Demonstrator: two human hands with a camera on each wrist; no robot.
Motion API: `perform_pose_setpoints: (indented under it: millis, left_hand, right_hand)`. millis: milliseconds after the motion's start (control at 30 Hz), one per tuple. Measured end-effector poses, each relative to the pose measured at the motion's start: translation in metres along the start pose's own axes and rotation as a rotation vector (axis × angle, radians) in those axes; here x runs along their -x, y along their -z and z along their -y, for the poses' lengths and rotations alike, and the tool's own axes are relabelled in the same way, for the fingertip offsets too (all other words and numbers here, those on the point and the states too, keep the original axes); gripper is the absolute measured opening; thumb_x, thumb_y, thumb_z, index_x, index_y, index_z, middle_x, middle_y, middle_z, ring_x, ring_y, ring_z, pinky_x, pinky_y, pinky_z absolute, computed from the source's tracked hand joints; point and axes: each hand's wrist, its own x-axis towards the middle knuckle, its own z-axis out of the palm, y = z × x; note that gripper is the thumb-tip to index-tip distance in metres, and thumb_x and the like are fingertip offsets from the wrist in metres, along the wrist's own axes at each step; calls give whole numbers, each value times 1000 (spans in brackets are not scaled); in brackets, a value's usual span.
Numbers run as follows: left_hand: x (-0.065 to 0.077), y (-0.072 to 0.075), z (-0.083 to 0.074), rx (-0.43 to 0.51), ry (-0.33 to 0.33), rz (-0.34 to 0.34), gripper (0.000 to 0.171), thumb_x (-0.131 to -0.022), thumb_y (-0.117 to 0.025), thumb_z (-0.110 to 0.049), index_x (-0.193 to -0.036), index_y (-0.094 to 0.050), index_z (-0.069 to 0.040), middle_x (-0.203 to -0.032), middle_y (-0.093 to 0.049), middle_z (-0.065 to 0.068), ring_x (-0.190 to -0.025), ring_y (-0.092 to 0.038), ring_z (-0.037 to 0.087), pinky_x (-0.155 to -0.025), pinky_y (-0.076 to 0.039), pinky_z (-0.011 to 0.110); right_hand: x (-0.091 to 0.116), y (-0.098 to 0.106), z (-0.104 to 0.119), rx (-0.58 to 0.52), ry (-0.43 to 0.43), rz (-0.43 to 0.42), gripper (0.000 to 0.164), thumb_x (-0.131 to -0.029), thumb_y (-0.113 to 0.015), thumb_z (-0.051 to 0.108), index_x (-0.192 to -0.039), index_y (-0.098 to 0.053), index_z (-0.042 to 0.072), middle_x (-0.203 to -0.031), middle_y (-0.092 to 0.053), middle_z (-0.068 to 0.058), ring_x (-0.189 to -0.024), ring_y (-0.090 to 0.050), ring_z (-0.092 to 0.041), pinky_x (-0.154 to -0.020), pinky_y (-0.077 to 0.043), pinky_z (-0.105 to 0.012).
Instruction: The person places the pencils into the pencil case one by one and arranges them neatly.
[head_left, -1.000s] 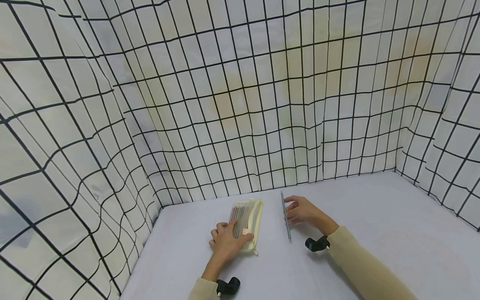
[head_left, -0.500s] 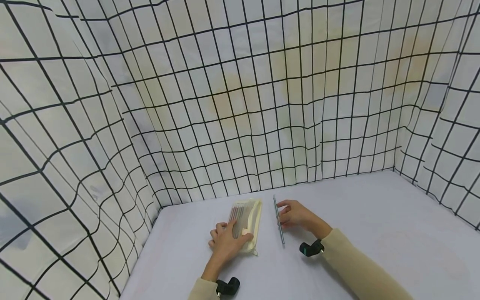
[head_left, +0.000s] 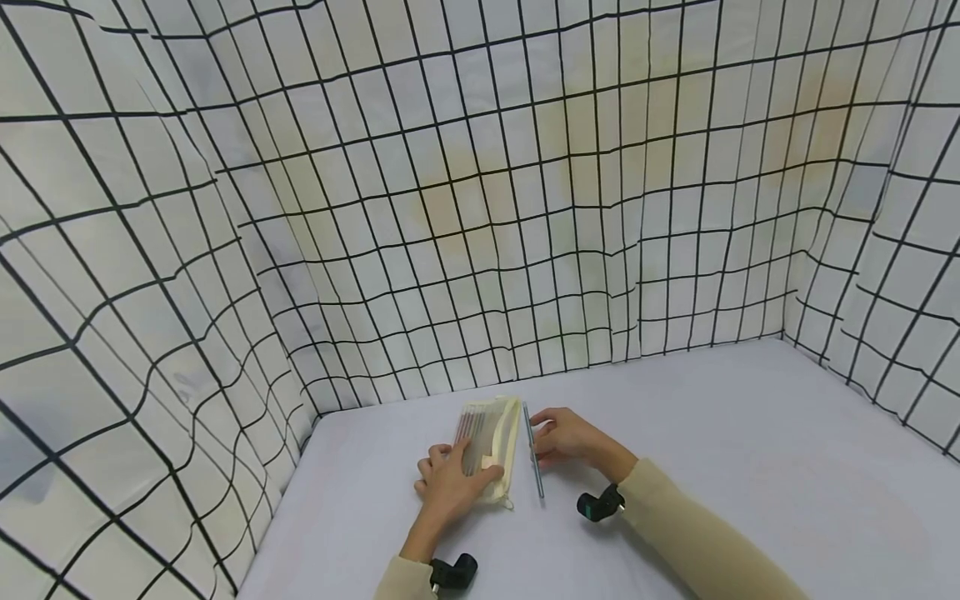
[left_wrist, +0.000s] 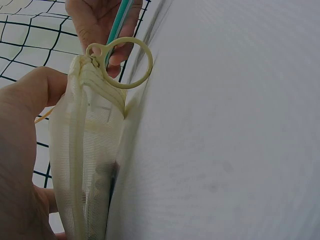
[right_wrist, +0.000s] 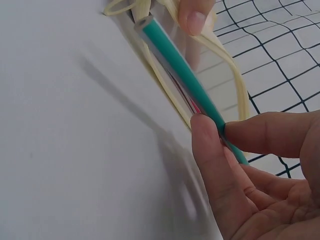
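Observation:
A pale yellow mesh zip pouch [head_left: 491,429] lies on the table with several slim sticks, some reddish, showing inside. My left hand [head_left: 450,483] holds the pouch, fingers spread over its left part and thumb at the zip side. At the pouch's near corner a cream ring [left_wrist: 150,59] hangs from the zip in the left wrist view. My right hand [head_left: 572,437] pinches a teal and silver pencil [right_wrist: 177,62] between thumb and fingertips, just right of the pouch. The pencil's blunt end points toward me, and its length runs alongside the pouch's zip edge.
A white cloth covers the table [head_left: 675,433]. White sheets with a black grid [head_left: 480,250] rise behind and to the left and right. Black cameras sit on both wrists, the right wrist camera [head_left: 600,504] close above the cloth.
My right hand has carried the pencil leftward, from well apart to close beside the pouch. The left hand and the pouch keep their place.

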Motion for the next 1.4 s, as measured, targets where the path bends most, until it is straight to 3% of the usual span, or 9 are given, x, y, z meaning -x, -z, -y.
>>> perform_pose_setpoints:
  millis: [333, 733, 1033, 1200, 1400]
  left_hand:
    - [-1, -1, 2, 1, -3, -5, 91, -74, -76, -60, -150, -52, -14, -141, -40, 20, -125, -32, 41, -88, -27, 58]
    - [0, -1, 0, -3, -5, -11, 90, -75, -76, -59, -149, -52, -14, -140, -40, 20, -125, -32, 41, -88, -27, 58]
    - [0, -2, 0, -4, 7, -10, 90, -74, -76, -58, -149, -52, -14, -141, -40, 21, -125, -32, 42, -88, -27, 58]
    - [0, -2, 0, -2, 9, -11, 90, -74, -76, -58, -150, -52, -14, -141, -40, 20, -125, -32, 41, -88, -27, 57]
    - [0, -1, -1, -1, 12, -4, 90, -75, -76, -58, -150, -52, -15, -141, -40, 20, -125, -31, 41, -89, -26, 57]
  right_hand:
    - [-13, -17, 6, 64, -53, -29, 52, -85, -69, 1, -136, -57, -1, -95, -70, -12, -72, -67, -16, -66, -56, -28]
    - [-28, -31, 8, 3, -67, -93, 53, -82, -68, -5, -134, -56, -6, -90, -72, -13, -65, -66, -13, -60, -56, -24]
    - [-28, -42, 11, -52, -83, -141, 43, -85, -62, -10, -128, -57, -5, -76, -67, -11, -59, -64, -12, -57, -56, -23]
    - [-26, -42, 13, 70, -89, -162, 32, -86, -67, -3, -117, -60, -1, -74, -67, -9, -58, -62, -13, -53, -54, -22]
    - [-26, -45, 15, 419, -41, -206, 16, -81, -79, 7, -83, -64, 5, -60, -62, -2, -49, -59, -11, -46, -46, -21]
